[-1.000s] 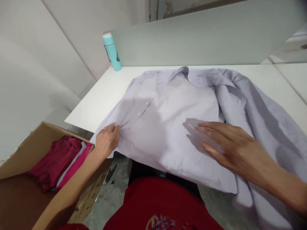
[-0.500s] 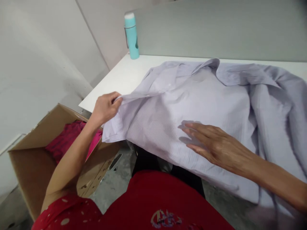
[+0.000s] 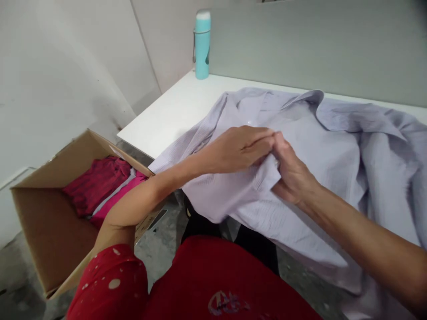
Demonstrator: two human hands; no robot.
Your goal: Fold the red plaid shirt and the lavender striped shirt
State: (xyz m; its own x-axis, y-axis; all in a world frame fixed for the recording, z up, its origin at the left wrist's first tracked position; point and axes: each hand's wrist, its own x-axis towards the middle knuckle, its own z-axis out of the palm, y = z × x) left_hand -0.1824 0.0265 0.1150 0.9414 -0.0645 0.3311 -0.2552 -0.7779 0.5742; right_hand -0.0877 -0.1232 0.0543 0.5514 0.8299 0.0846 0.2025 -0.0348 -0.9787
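Observation:
A pale lilac, finely striped button-up shirt (image 3: pixel 327 155) lies spread on the white table, its collar toward the back and its lower part hanging over the front edge. My left hand (image 3: pixel 248 149) is closed on the shirt's front edge over the middle of the garment. Touching it at the fingertips, my right hand (image 3: pixel 292 171) grips the same gathered cloth, with the thumb on top and the other fingers partly hidden. A folded corner of fabric sticks out between the two hands.
An open cardboard box (image 3: pixel 50 231) with folded dark red and pink clothes (image 3: pixel 100 182) stands at the left. At the back of the white table (image 3: pixel 180 106) a turquoise bottle (image 3: pixel 202 49) stands upright before a grey panel (image 3: pixel 300 49).
My left hand has carried the shirt's front edge rightward from the left side to the middle. My right hand, flat on the shirt before, now closes on the cloth beside it.

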